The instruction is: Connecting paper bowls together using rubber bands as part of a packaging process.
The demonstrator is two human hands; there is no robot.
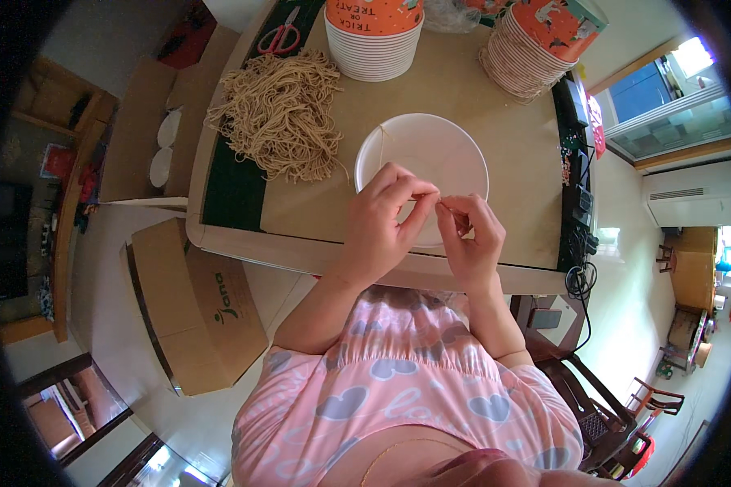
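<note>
In front of me on the table stands a round white paper bucket (456,150). A thin beige string (383,140) runs over its far left rim and down inside. Above the bucket's near rim, the fingertips of my left hand (388,217) and my right hand (475,239) almost meet. Both hands are closed in a pinch, thumb against forefinger, on what looks like the string's thin end; the fingers mostly cover it. Left of the bucket lies a loose, tangled heap of the same beige string (288,114).
Scissors with red handles (279,37) lie behind the string heap. A stack of nested orange and white buckets (374,49) stands beyond; another stack (536,49) with strings leans at right. Black power strips and cables (578,195) line the right edge. Cardboard boxes (195,308) sit at left.
</note>
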